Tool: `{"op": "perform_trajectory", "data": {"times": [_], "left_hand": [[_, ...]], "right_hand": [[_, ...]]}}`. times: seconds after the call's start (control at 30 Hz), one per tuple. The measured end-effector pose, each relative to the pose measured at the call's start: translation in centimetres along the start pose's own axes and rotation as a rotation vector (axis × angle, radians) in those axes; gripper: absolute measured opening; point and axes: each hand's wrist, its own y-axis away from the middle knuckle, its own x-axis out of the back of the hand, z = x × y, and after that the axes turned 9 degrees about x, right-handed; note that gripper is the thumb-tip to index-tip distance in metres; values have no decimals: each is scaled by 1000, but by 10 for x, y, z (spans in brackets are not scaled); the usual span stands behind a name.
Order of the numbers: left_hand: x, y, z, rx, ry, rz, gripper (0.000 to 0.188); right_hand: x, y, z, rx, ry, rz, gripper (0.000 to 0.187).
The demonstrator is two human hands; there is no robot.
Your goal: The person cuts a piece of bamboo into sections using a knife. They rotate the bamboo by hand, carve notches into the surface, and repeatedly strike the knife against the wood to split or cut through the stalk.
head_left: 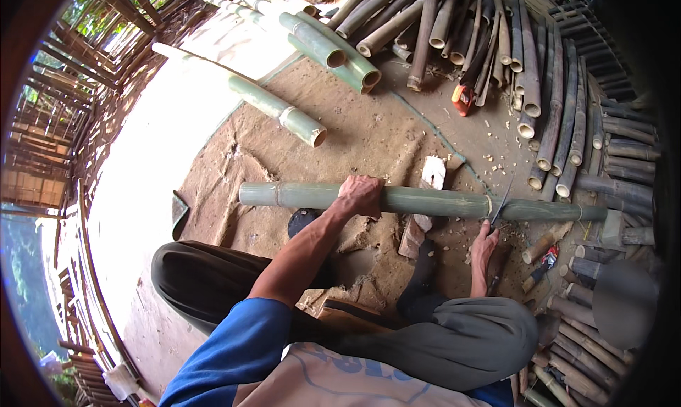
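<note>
Here the left hand (360, 196) is clamped over a long green bamboo pole (425, 201) lying crosswise above the burlap mat (355, 134). The right hand (484, 244) grips a blade (502, 203) set against the pole, near the cut bamboo stacked at right (560, 116).
</note>
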Motion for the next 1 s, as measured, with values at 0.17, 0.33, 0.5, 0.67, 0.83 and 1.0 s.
{"op": "perform_trajectory", "data": {"times": [0.17, 0.33, 0.5, 0.67, 0.83, 1.0], "left_hand": [[3, -3, -13, 39, -43, -77, 53], [2, -21, -22, 24, -30, -184, 58], [0, -37, -15, -15, 73, -287, 63], [5, -43, -41, 29, 141, -431, 68], [6, -54, -18, -37, 182, -458, 67], [3, -7, -21, 5, 6, -171, 81]], "right_hand": [[41, 19, -74, 244, 202, -483, 50], [13, 1, -59, -166, -119, -223, 49], [24, 3, -31, 95, 67, -243, 49], [23, 1, -62, 103, -65, -367, 46], [13, -11, 15, 0, 67, 182, 51], [23, 11, 15, -1195, -910, 69, 63]]}}
